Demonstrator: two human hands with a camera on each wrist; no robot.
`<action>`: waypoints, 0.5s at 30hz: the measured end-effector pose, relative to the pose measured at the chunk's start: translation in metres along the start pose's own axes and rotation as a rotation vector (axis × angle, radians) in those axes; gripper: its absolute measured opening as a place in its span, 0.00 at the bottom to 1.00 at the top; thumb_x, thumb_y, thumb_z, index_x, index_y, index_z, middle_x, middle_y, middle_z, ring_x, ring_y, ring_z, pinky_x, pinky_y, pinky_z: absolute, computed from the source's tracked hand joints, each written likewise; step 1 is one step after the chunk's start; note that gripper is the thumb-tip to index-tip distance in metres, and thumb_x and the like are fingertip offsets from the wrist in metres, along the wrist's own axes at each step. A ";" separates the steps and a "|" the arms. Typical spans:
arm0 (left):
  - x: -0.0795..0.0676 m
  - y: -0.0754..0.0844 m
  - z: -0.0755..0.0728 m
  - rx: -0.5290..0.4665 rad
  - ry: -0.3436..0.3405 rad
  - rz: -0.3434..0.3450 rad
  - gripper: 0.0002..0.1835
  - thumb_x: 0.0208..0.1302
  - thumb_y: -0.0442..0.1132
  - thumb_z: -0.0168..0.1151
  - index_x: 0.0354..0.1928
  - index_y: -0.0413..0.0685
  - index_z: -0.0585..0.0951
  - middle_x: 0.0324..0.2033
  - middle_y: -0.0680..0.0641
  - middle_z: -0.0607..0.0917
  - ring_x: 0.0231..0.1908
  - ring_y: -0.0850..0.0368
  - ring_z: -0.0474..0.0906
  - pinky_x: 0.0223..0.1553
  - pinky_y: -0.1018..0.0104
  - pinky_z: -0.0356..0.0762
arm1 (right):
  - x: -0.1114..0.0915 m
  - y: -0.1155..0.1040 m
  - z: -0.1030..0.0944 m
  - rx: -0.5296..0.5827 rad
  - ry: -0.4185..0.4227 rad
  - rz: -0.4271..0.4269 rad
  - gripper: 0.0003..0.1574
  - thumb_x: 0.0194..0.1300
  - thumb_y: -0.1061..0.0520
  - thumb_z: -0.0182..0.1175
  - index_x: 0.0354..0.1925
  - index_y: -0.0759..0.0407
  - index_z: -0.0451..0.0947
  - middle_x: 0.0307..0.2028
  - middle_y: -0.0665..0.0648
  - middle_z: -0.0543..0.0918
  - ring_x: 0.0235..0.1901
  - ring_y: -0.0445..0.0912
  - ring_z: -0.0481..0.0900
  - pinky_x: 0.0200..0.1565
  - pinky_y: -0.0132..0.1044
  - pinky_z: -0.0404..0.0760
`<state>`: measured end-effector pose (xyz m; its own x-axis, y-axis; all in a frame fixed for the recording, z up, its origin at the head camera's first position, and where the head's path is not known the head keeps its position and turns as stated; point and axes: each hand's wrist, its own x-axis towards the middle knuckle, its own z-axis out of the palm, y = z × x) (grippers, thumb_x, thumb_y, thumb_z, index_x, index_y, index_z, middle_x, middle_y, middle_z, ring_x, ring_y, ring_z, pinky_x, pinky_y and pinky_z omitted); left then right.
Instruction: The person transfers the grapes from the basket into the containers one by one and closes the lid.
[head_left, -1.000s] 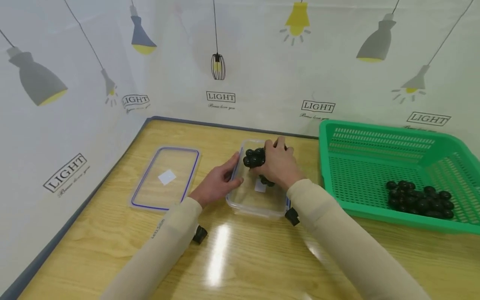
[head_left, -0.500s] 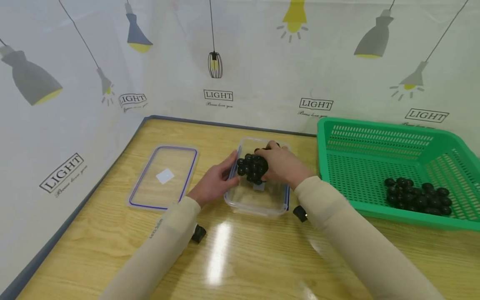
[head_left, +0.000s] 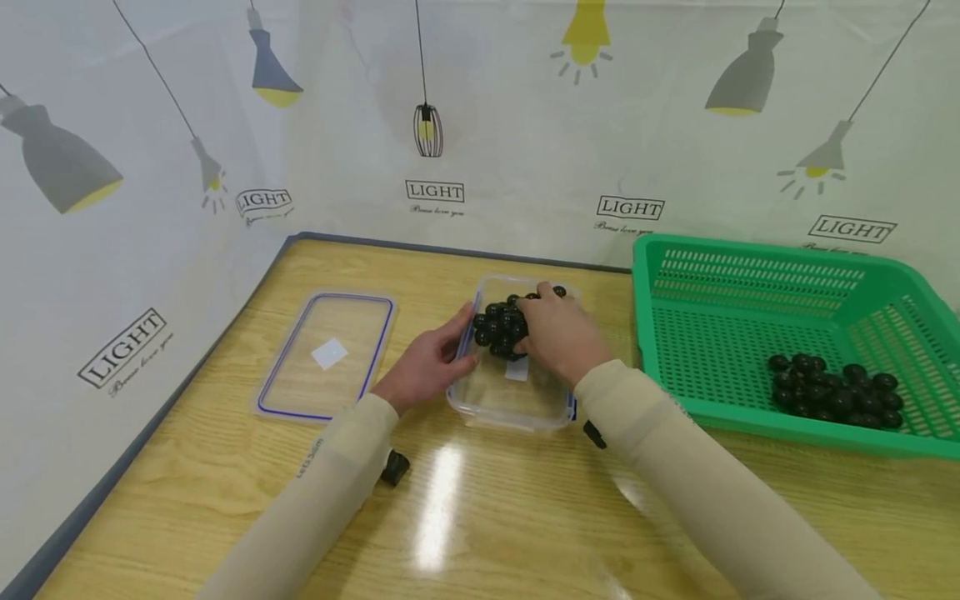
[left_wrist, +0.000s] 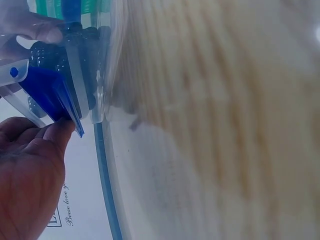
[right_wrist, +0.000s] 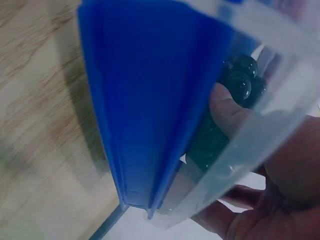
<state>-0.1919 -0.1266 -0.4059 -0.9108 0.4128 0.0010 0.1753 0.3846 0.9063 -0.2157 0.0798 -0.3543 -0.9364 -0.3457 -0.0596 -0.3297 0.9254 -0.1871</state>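
Observation:
My right hand [head_left: 561,329] holds a bunch of dark grapes [head_left: 498,329] inside a clear plastic food container [head_left: 517,408]. In the right wrist view its thumb [right_wrist: 227,112] lies against the grapes, seen through the container wall. Part of the bunch is covered by the hand. At the container's left side, my left hand [head_left: 426,367] grips the edge, thumb toward the near end. The left wrist view shows its fingertips [left_wrist: 62,127] at the lower edge of a blue side latch [left_wrist: 52,92]. Another blue latch [right_wrist: 150,100] hangs down on the right side.
A clear lid [head_left: 326,317] with a blue seal lies left of the container. On the right stands a green plastic basket [head_left: 750,333] with more dark grapes [head_left: 840,396] in its near right part. A printed wall covering [head_left: 517,167] rises behind the wooden table [head_left: 487,533].
The right hand has shifted the grapes slightly left and nearer within the container, and more of the bunch shows. The left hand stays at the container's side.

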 end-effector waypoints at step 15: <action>0.001 -0.001 -0.001 0.008 -0.015 -0.007 0.41 0.70 0.35 0.61 0.77 0.49 0.49 0.75 0.51 0.50 0.69 0.49 0.60 0.63 0.65 0.65 | 0.000 0.001 0.011 0.055 -0.022 0.007 0.47 0.59 0.50 0.72 0.70 0.61 0.65 0.67 0.68 0.64 0.57 0.68 0.71 0.58 0.57 0.74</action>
<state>-0.1932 -0.1275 -0.4059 -0.9062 0.4226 -0.0118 0.1721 0.3943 0.9027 -0.2147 0.0791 -0.3657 -0.9358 -0.3429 -0.0822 -0.3154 0.9182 -0.2398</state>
